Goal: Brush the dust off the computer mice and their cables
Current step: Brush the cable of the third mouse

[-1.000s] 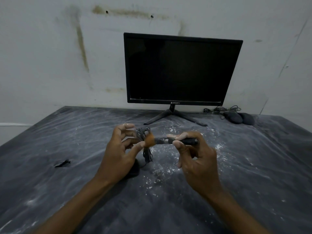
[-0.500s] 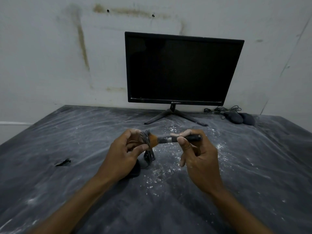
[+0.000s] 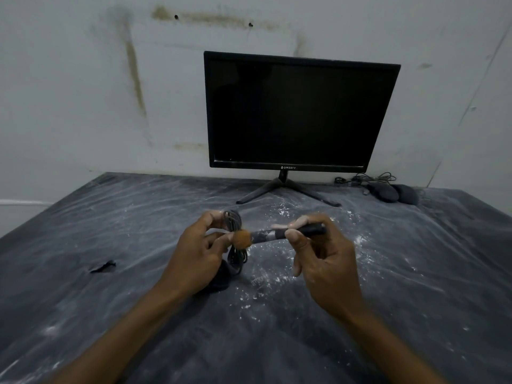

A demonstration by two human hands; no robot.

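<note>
Left hand [image 3: 194, 259] pinches a bundled grey mouse cable [image 3: 235, 239]; right hand [image 3: 324, 261] grips a black-handled brush [image 3: 277, 234], its orange bristles touching the cable.

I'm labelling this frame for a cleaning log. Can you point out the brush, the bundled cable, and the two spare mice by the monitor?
brush [image 3: 243, 238], head view, on its orange bristles.
bundled cable [image 3: 233, 219], head view, on the upper loops.
spare mice [image 3: 386, 191], head view, on the left mouse's top.
</note>
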